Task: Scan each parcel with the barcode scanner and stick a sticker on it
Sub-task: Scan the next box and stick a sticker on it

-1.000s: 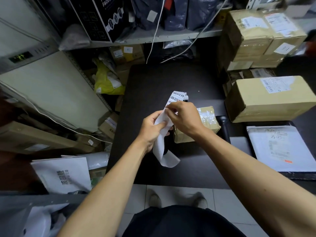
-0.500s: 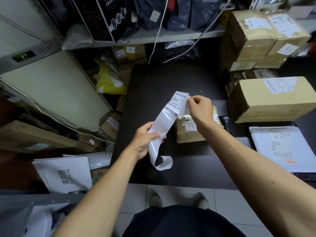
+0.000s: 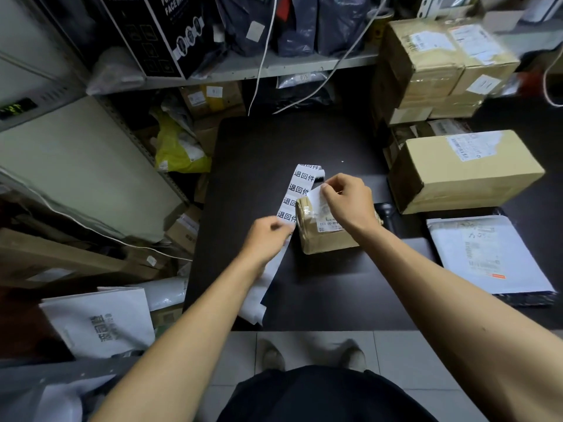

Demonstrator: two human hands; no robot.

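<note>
The right hand has peeled one sticker off the strip, which the left hand grips, and now pinches it over the small parcel at counter centre, strip at 9 o'clock. Sticking comes next.

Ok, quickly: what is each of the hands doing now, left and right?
Left hand: grips the sticker strip.
Right hand: pinches one sticker over the small parcel.
</note>
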